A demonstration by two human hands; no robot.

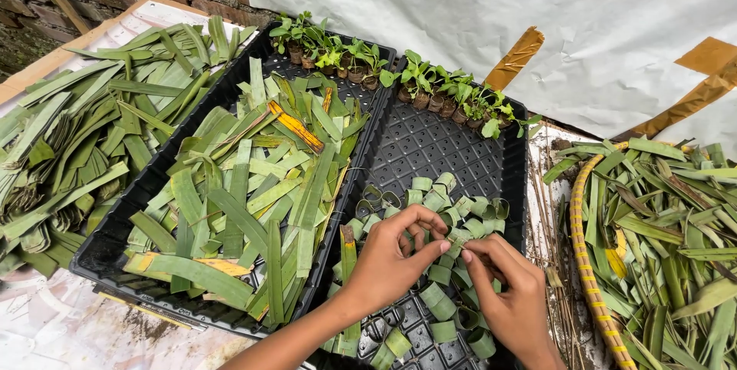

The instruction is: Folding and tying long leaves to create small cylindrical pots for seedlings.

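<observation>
**Over the black trays: two hands at a small leaf ring**

Along the left edge of the frame, a loose heap of long green leaf strips (73, 132) lies on the pale tabletop (54, 324), whose bare, stained surface shows only in the lower left corner. Just right of it, a black seedling tray (107, 251) is piled with cut leaf strips (246, 193), some yellowed, leaving almost none of its floor in sight. A row of small seedlings in brown pots (330, 51) stands at its far end.

Next comes a second black tray (430, 147), touching the first along its long side. Its middle cells are bare and give the most open room; more potted seedlings (453, 97) line its far edge, and a cluster of rolled leaf rings (441, 205) fills the near half.

Low in the centre, the left hand (391, 259) reaches in over this cluster, thumb and fingers curled in a narrow grip around a small leaf ring (454, 250). The right hand (510, 293) meets it just beside, fingertips pinched close on the same ring. Both hands hover over the near rings of the second tray.

At the right edge, a round basket with a yellow-wrapped rim (587, 262) holds another heap of leaf strips (668, 224), near the right wrist. White sheeting (491, 1) hangs across the upper right.
</observation>
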